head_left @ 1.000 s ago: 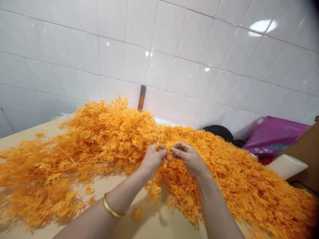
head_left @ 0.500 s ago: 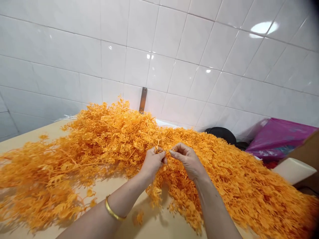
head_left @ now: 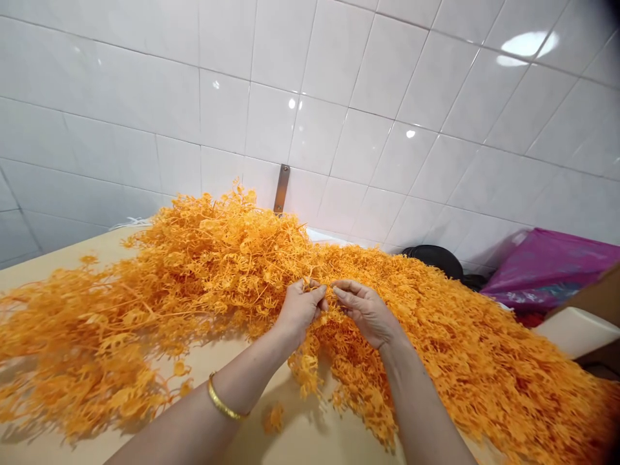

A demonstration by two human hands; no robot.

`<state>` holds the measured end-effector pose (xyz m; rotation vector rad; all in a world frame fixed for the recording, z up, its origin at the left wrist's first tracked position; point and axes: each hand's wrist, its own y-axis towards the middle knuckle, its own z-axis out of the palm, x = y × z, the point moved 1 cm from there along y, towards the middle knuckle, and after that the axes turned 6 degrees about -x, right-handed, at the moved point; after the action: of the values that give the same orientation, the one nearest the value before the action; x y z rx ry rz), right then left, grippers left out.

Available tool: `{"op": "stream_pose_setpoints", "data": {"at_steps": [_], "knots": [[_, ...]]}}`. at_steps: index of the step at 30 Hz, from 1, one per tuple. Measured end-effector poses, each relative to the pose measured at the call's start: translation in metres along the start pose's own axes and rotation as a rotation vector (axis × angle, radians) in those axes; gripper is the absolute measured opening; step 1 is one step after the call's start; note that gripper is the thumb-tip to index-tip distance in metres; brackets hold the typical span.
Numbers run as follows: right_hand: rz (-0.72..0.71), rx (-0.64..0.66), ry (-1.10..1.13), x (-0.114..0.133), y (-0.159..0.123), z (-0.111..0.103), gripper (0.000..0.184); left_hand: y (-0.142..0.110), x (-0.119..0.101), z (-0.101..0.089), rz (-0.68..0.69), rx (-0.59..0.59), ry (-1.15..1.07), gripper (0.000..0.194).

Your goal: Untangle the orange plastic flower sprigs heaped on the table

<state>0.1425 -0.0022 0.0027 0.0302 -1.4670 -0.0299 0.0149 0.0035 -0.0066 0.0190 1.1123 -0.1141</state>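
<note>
My left hand, with a gold bangle on the wrist, is closed on an orange artificial flower sprig in front of the heap. Close to its right, my right hand has thumb and forefinger pinched together. What lies between those fingertips is too small to make out. Orange sprigs with small plastic blossoms form a tall pile behind and left of my hands. Another dense heap spreads to the right. Below my left hand hangs an orange cluster.
The sprigs lie on a beige tabletop against a white tiled wall. A metal strip is fixed to the wall. At the right are black round objects, a purple bag and a cream-coloured object.
My right fingertips have come slightly closer to my left hand. The sprig's tip above my left hand sits lower. The view has shifted a little; the piles look the same.
</note>
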Motion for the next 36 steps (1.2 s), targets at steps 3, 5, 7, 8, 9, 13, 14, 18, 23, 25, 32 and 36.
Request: {"op": "stream_pose_setpoints", "data": {"at_steps": [3, 5, 7, 8, 9, 13, 14, 18, 23, 25, 32, 36], "knots": [[-0.046, 0.024, -0.070, -0.004, 0.001, 0.003, 0.024, -0.001, -0.002, 0.000, -0.004, 0.005, -0.001, 0.018], [-0.116, -0.005, -0.126, -0.006, 0.001, 0.005, 0.025, -0.001, -0.002, 0.001, -0.012, 0.020, 0.011, 0.018], [-0.199, -0.074, -0.181, -0.005, 0.002, 0.004, 0.027, -0.002, -0.002, 0.002, -0.014, 0.039, 0.028, 0.019], [-0.237, -0.138, -0.201, -0.004, 0.003, 0.001, 0.028, -0.003, -0.002, 0.001, -0.015, 0.043, 0.038, 0.019], [-0.266, -0.221, -0.205, -0.002, 0.003, -0.004, 0.028, -0.003, -0.002, 0.001, -0.019, 0.040, 0.049, 0.018], [-0.296, -0.615, -0.049, 0.012, 0.003, -0.036, 0.033, -0.003, 0.001, -0.003, -0.045, 0.004, 0.085, 0.018], [-0.274, -0.644, -0.029, 0.015, 0.002, -0.041, 0.033, -0.003, 0.002, -0.003, -0.058, 0.022, 0.090, 0.018], [-0.155, -0.387, -0.131, 0.022, -0.002, -0.035, 0.032, -0.005, 0.006, 0.000, -0.114, 0.108, 0.076, 0.015], [-0.096, -0.043, -0.208, 0.017, -0.008, -0.005, 0.031, -0.005, 0.008, 0.003, -0.108, 0.131, 0.035, 0.016], [-0.134, -0.002, -0.255, 0.012, -0.007, 0.003, 0.030, -0.005, 0.010, 0.003, -0.089, 0.163, 0.043, 0.015], [-0.294, -0.354, -0.105, 0.009, 0.006, -0.022, 0.029, -0.008, 0.015, 0.005, -0.168, 0.222, 0.043, 0.017], [-0.236, -0.525, 0.004, 0.026, 0.000, -0.048, 0.031, -0.003, 0.013, 0.001, -0.238, 0.139, -0.125, 0.017]]}}
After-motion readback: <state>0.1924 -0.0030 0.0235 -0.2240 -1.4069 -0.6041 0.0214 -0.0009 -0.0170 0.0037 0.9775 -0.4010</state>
